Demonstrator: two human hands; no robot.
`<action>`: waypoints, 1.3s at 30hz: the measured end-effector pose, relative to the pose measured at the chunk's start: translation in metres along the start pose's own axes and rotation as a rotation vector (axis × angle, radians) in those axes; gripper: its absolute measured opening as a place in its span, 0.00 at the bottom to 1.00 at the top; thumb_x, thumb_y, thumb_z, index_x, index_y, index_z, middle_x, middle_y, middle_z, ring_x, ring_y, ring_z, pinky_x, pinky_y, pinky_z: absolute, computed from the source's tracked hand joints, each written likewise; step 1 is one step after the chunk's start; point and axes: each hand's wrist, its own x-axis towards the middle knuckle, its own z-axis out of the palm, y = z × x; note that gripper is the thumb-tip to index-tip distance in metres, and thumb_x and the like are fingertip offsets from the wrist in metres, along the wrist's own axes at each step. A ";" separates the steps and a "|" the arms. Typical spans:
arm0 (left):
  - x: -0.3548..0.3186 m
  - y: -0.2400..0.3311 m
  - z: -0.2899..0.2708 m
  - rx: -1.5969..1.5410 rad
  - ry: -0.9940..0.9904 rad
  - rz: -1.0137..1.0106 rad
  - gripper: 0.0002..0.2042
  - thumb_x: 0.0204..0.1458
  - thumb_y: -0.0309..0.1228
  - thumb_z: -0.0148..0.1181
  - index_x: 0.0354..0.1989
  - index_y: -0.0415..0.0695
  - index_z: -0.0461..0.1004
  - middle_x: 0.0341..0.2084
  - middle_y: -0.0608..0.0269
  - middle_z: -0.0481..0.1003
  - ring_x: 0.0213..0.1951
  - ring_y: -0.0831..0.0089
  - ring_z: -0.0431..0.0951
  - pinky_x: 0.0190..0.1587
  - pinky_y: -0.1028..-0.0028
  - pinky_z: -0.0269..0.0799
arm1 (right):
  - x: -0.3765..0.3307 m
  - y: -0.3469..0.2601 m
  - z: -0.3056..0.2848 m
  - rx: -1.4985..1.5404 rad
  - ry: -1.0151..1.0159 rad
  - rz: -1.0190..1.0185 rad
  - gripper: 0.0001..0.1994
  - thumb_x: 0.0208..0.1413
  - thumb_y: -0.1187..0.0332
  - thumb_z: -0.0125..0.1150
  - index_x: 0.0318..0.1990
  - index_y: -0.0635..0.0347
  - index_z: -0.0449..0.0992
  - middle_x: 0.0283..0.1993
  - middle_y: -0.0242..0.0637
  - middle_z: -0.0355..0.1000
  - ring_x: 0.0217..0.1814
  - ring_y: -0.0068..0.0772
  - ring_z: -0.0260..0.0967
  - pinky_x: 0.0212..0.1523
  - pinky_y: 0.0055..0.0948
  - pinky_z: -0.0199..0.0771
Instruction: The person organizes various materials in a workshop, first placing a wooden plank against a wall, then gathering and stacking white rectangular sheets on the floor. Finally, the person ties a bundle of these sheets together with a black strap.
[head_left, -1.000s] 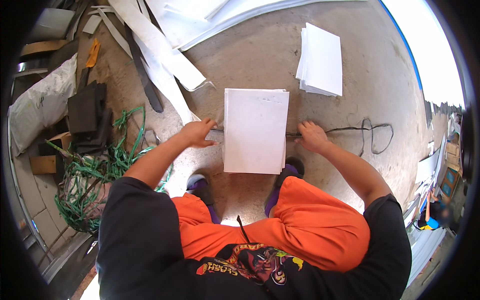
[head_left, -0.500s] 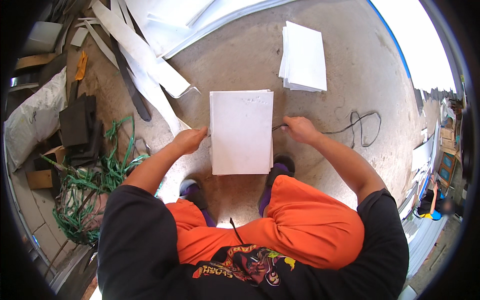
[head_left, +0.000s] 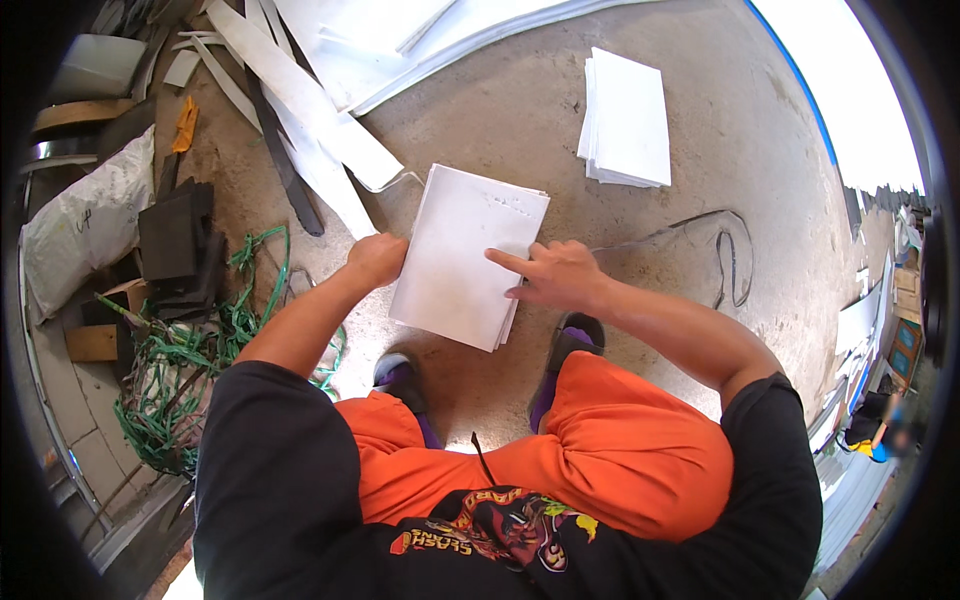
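Note:
In front of my feet, a stack of white sheets sits turned at an angle, its lower layers showing along the right and near edges. My left hand is closed at the stack's left edge, its fingertips mostly hidden. At the right edge, my right hand grips the stack, with the index finger stretched over the top sheet and the thumb lower down by the edge. A thin dark cord trails in a loop across the floor on the right. Its end by my right hand is hidden.
Another white stack lies at the far right. Long white strips and a large white sheet pile are at the far left. Green twine, dark blocks and a white sack crowd the left. A person is at the right.
The stack has turned clockwise. My right hand has moved left from the cord onto the stack's right edge, and my left hand has come against its left edge. The cord's loop has shifted.

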 end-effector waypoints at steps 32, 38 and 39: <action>-0.044 0.033 -0.120 -0.034 -0.090 0.215 0.18 0.62 0.42 0.55 0.36 0.38 0.82 0.34 0.40 0.81 0.41 0.42 0.81 0.47 0.49 0.76 | 0.050 -0.040 -0.009 0.293 -0.009 0.125 0.27 0.58 0.55 0.65 0.64 0.48 0.69 0.39 0.48 0.82 0.44 0.52 0.81 0.42 0.50 0.79; -0.053 0.073 -0.123 -0.307 -0.136 0.335 0.19 0.63 0.41 0.53 0.38 0.36 0.83 0.30 0.44 0.81 0.36 0.49 0.83 0.42 0.54 0.75 | 0.077 -0.048 0.000 0.616 0.047 0.149 0.14 0.62 0.54 0.60 0.44 0.51 0.84 0.40 0.46 0.82 0.45 0.55 0.79 0.46 0.51 0.77; -0.055 0.068 -0.137 -0.434 -0.233 0.345 0.19 0.63 0.42 0.54 0.39 0.37 0.83 0.30 0.47 0.82 0.36 0.54 0.83 0.42 0.57 0.76 | 0.079 -0.045 0.005 0.650 0.053 0.155 0.14 0.63 0.54 0.60 0.41 0.52 0.85 0.39 0.45 0.82 0.45 0.55 0.79 0.46 0.50 0.77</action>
